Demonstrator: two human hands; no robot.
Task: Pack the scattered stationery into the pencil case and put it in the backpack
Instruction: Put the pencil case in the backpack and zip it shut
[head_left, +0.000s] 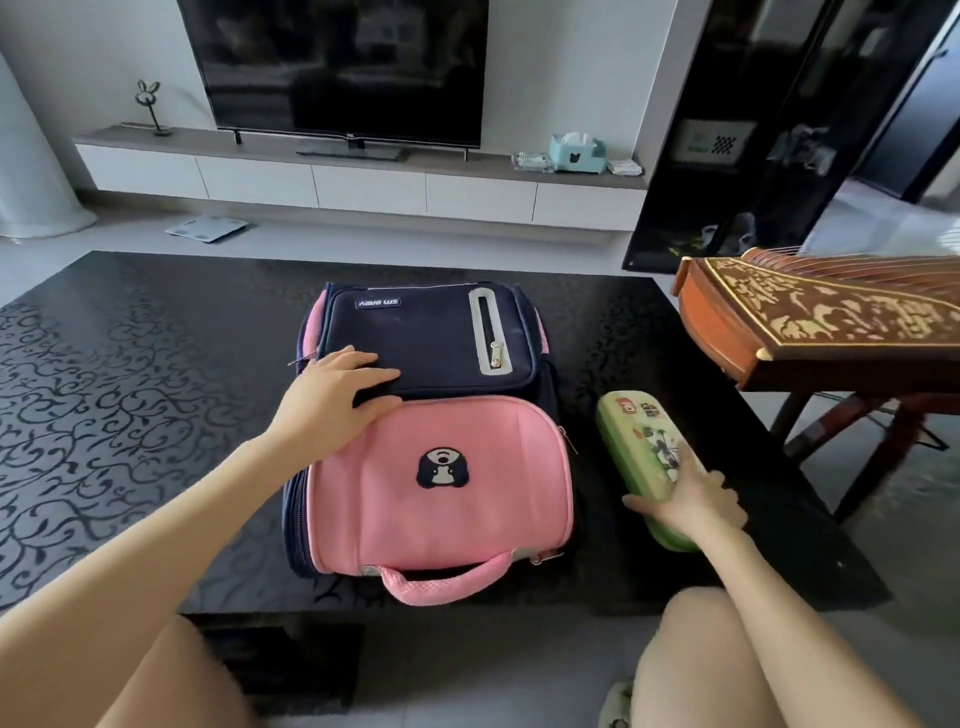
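Backpack lies flat at the middle of the frame on the black patterned table, with its pink pocket and pink handle toward the person and the navy panel beyond. The left hand rests on the left edge of that navy panel, fingers laid nearly straight, gripping nothing. At lower right, just beside the bag, the green pencil case lies on the table, closed as far as I can tell. The right hand grasps its near end, thumb on 1 side and fingers over the top.

The step in hand, I judge, is getting the case into the bag, and no compartment looks open yet. It would go best with the left hand pinning the bag while a zip is run round; the main zip seems to run down the bag's left side, below the wrist. The case should then go in lengthwise and level, so the lid does not pop.

Writing is scarce. 1 small label at the top of the navy panel is upside down from here and seems to read "SM BABY". The dog-face patch on the pink pocket bears no words. The stickers on the case are too blurred to read, as is the tiny logo on the television at the top of the frame.
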